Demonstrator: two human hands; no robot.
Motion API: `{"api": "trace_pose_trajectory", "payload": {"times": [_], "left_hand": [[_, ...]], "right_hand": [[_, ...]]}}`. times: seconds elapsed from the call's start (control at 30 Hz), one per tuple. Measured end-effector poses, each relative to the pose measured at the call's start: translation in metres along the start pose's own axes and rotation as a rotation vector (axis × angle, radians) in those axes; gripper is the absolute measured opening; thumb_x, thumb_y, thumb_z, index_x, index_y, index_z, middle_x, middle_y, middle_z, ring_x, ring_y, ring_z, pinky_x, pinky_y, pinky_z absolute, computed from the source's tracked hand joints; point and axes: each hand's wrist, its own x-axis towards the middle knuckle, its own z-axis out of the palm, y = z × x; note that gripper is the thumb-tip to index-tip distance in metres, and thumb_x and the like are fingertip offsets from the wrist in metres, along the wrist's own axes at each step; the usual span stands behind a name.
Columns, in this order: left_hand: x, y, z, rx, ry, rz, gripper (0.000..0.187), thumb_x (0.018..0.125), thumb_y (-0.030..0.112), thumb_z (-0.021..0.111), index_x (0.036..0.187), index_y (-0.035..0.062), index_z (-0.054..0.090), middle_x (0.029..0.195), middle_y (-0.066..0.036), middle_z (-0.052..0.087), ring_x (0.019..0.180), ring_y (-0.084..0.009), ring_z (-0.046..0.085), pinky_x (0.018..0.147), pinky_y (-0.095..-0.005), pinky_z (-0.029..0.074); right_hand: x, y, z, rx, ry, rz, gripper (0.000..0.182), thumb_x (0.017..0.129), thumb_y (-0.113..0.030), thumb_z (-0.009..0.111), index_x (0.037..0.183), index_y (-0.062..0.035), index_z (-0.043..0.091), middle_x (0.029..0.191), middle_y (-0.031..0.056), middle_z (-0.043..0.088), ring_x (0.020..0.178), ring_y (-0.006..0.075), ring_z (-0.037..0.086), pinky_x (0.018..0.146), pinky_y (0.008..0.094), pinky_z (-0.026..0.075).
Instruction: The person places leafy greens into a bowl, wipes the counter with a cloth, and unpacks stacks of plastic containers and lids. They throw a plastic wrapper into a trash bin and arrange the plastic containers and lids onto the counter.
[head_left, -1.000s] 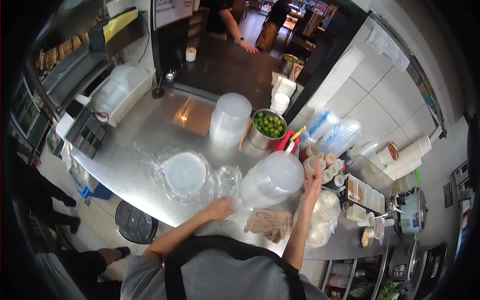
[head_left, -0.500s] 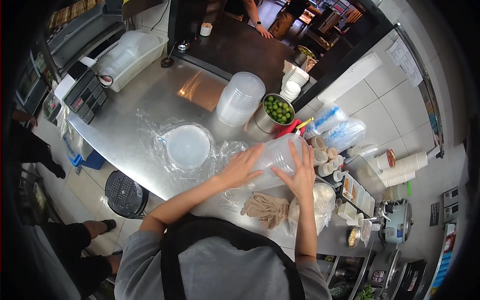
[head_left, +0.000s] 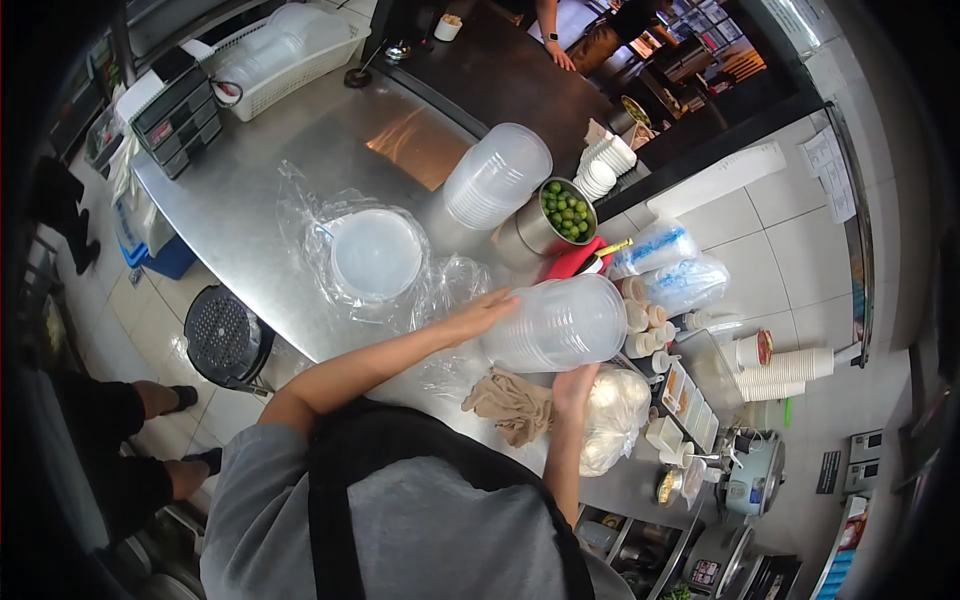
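Between my hands is a stack of clear plastic tubs point(head_left: 560, 325), tilted over the steel counter with the rims toward the right. My left hand point(head_left: 485, 314) presses against the far left side of this stack, and its fingertips are partly hidden behind the plastic. My right hand point(head_left: 574, 388) supports the near side, close to the rims. Left of the stack, crumpled clear plastic wrap point(head_left: 450, 290) surrounds another round tub point(head_left: 377, 254). A second tall stack of tubs point(head_left: 497, 175) stands farther back. A brown cloth point(head_left: 510, 405) lies just below the held stack.
A metal pot of green limes point(head_left: 567, 212), sauce bottles point(head_left: 645, 325) and a bag of pale items point(head_left: 612, 420) line the right side. A white basket point(head_left: 295, 80) sits at the back left. Another person's legs show at lower left, beside a black stool point(head_left: 228, 335).
My right hand has shifted from the top of the tub stack down to its near side. My left hand has slid to the left side. The camera view has turned slightly.
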Motion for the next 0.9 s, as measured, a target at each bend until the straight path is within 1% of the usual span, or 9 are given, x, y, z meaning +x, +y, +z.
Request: {"api": "trace_pose_trajectory", "payload": {"times": [0.03, 0.13, 0.33, 0.47, 0.53, 0.63, 0.73, 0.8, 0.9], "left_hand": [[0.006, -0.002, 0.005, -0.013, -0.002, -0.094, 0.085, 0.085, 0.058, 0.039, 0.14, 0.0003, 0.01, 0.145, -0.023, 0.007, 0.136, -0.0305, 0.003, 0.109, -0.0362, 0.008], [0.014, 0.002, 0.018, 0.042, -0.054, -0.069, 0.096, 0.081, 0.067, 0.034, 0.139, -0.0009, 0.003, 0.145, -0.023, 0.002, 0.136, -0.0304, -0.004, 0.109, -0.0374, 0.004], [-0.008, 0.061, 0.021, 0.176, -0.086, -0.258, 0.092, 0.083, 0.065, 0.033, 0.14, 0.0004, -0.001, 0.146, -0.019, 0.004, 0.136, -0.0292, 0.001, 0.109, -0.0398, 0.007], [-0.004, 0.081, 0.024, 0.09, -0.125, -0.051, 0.094, 0.082, 0.066, 0.036, 0.14, 0.0008, -0.001, 0.145, -0.019, 0.005, 0.136, -0.0295, 0.002, 0.109, -0.0415, 0.008], [-0.013, 0.109, 0.027, 0.044, -0.103, 0.104, 0.095, 0.081, 0.065, 0.038, 0.14, 0.001, -0.001, 0.146, -0.019, 0.006, 0.135, -0.0296, 0.003, 0.109, -0.0429, 0.008], [0.001, 0.133, 0.022, 0.017, 0.01, 0.168, 0.098, 0.08, 0.065, 0.042, 0.14, 0.0013, -0.002, 0.146, -0.019, 0.004, 0.136, -0.0294, 0.003, 0.108, -0.043, 0.009], [0.015, 0.176, -0.005, 0.068, 0.151, 0.188, 0.097, 0.08, 0.063, 0.044, 0.14, 0.0033, -0.002, 0.146, -0.02, 0.001, 0.136, -0.0285, 0.003, 0.109, -0.0378, 0.008], [0.018, 0.205, -0.022, 0.032, 0.217, 0.311, 0.097, 0.081, 0.063, 0.043, 0.139, -0.0012, -0.002, 0.147, -0.018, -0.002, 0.136, -0.0271, 0.003, 0.109, -0.0368, 0.008], [0.073, 0.203, -0.091, 0.099, 0.187, 0.355, 0.094, 0.082, 0.063, 0.04, 0.14, 0.0005, -0.002, 0.147, -0.016, -0.001, 0.136, -0.0267, 0.002, 0.109, -0.0374, 0.008]], "right_hand": [[0.0, 0.004, 0.002, -0.046, 0.003, -0.022, 0.055, 0.094, -0.045, 0.028, 0.136, -0.0087, 0.026, 0.138, 0.008, 0.032, 0.127, 0.0233, 0.03, 0.104, 0.0383, 0.025], [0.001, -0.004, 0.007, -0.024, -0.031, -0.016, 0.055, 0.094, -0.044, 0.028, 0.136, -0.009, 0.026, 0.138, 0.0078, 0.031, 0.127, 0.0227, 0.03, 0.104, 0.0387, 0.026], [-0.003, -0.039, 0.018, 0.025, 0.011, -0.009, 0.056, 0.094, -0.046, 0.029, 0.136, -0.0108, 0.025, 0.138, 0.0078, 0.031, 0.126, 0.0224, 0.031, 0.103, 0.0384, 0.027], [-0.005, -0.061, 0.03, 0.06, -0.071, -0.065, 0.057, 0.093, -0.048, 0.03, 0.137, -0.0107, 0.025, 0.138, 0.0078, 0.031, 0.127, 0.0227, 0.031, 0.104, 0.0392, 0.027], [-0.006, -0.077, 0.05, 0.069, -0.097, -0.136, 0.058, 0.093, -0.047, 0.03, 0.137, -0.0085, 0.024, 0.139, 0.0083, 0.03, 0.128, 0.0227, 0.029, 0.104, 0.039, 0.027], [0.006, -0.105, 0.084, 0.094, -0.1, -0.187, 0.057, 0.093, -0.046, 0.033, 0.136, -0.0101, 0.025, 0.138, 0.0066, 0.032, 0.126, 0.0232, 0.032, 0.104, 0.0401, 0.027], [0.051, -0.113, 0.11, 0.11, -0.212, -0.284, 0.058, 0.092, -0.046, 0.035, 0.137, -0.01, 0.024, 0.138, 0.0056, 0.032, 0.126, 0.0221, 0.031, 0.105, 0.0413, 0.025], [0.082, -0.115, 0.146, 0.155, -0.269, -0.297, 0.062, 0.091, -0.049, 0.036, 0.137, -0.0099, 0.023, 0.14, 0.005, 0.029, 0.129, 0.0214, 0.027, 0.107, 0.0408, 0.02], [0.149, -0.092, 0.181, 0.136, -0.352, -0.291, 0.068, 0.089, -0.055, 0.035, 0.138, -0.0104, 0.022, 0.144, 0.0037, 0.023, 0.132, 0.0204, 0.018, 0.109, 0.0389, 0.011]]}}
